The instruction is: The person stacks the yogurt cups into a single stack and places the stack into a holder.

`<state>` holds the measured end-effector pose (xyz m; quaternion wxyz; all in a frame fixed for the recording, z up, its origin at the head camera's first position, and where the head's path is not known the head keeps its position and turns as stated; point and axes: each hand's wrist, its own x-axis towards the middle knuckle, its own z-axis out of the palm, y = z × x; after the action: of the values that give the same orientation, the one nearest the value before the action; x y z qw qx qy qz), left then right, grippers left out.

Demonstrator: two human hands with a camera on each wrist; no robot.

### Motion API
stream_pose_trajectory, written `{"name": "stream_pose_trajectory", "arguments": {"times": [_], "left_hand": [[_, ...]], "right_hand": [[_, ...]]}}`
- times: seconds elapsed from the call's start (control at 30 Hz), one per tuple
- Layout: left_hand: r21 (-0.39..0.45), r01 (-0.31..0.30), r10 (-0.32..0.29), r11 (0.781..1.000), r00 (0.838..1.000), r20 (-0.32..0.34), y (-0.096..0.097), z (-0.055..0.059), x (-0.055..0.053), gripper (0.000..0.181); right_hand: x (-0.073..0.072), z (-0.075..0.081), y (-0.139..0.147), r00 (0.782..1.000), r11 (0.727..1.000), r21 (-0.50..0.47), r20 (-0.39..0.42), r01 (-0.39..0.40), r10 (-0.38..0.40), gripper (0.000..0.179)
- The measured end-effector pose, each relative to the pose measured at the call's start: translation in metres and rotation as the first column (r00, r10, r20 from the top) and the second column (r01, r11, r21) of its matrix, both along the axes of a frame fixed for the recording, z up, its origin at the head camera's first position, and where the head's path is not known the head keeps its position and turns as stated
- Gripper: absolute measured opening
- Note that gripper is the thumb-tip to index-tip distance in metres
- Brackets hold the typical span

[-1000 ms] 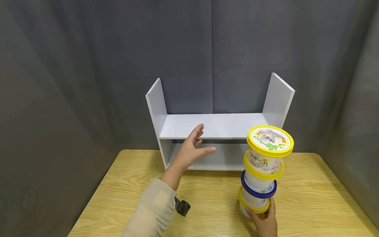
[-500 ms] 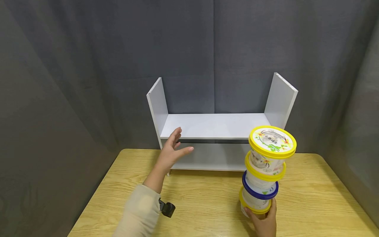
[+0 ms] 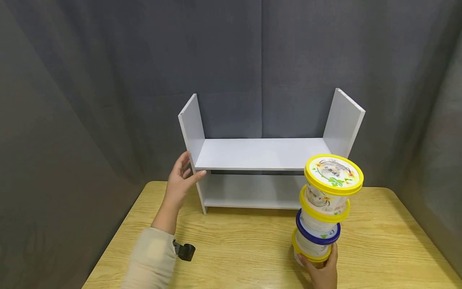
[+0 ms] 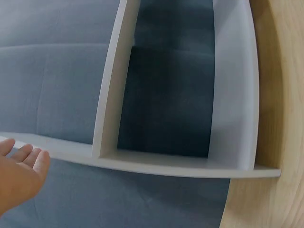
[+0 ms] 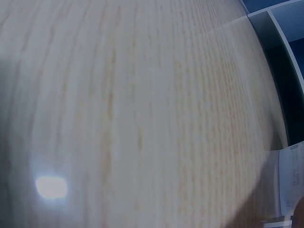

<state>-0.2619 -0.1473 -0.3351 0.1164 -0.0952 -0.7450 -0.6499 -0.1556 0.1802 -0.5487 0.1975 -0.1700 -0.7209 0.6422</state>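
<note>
A stack of several round white tubs rises on the right in the head view. Its top tub has a yellow lid with a flower print; below come another yellow-lidded tub, a blue-lidded tub and a yellow-lidded bottom tub. My right hand grips the bottom tub, thumb on the near side and fingers at its right. My left hand, fingers loosely extended and holding nothing, is beside the left panel of the white shelf; whether it touches the panel I cannot tell.
The two-level shelf stands at the back of the wooden table, its side panels rising above the upper board. Grey curtains hang behind and on both sides. A black strap-mounted piece juts from my left wrist.
My left hand has moved left, from in front of the shelf's middle to its left panel. The right hand and the stack stay nearly in place.
</note>
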Motion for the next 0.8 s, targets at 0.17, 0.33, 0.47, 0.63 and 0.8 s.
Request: {"name": "stream_pose_trajectory", "arguments": {"times": [0.17,0.33,0.47,0.63,0.8], "left_hand": [[0.043,-0.093,0.094,0.995,0.995,-0.026,-0.009,0.004,-0.005,0.071],[0.032,-0.125,0.125,0.992,0.992,-0.013,-0.014,0.005,-0.013,0.070],[0.027,-0.127,0.127,0.992,0.992,-0.002,-0.016,0.004,-0.022,0.071],[0.058,-0.115,0.114,0.992,0.993,0.021,-0.017,0.002,-0.033,0.071],[0.073,-0.107,0.106,0.992,0.994,0.024,-0.016,0.002,-0.042,0.069]], "right_hand": [[-0.001,0.001,0.000,0.999,1.000,-0.002,0.039,0.009,-0.009,0.105],[-0.002,0.001,0.003,0.994,1.000,-0.022,0.113,0.015,-0.013,0.108],[-0.010,-0.018,0.009,0.986,0.999,-0.012,0.160,0.041,-0.038,0.108],[-0.009,-0.013,0.005,0.987,0.998,-0.004,0.149,0.058,-0.056,0.104],[-0.005,-0.005,0.000,0.994,0.998,-0.033,0.104,0.049,-0.046,0.103]]}}
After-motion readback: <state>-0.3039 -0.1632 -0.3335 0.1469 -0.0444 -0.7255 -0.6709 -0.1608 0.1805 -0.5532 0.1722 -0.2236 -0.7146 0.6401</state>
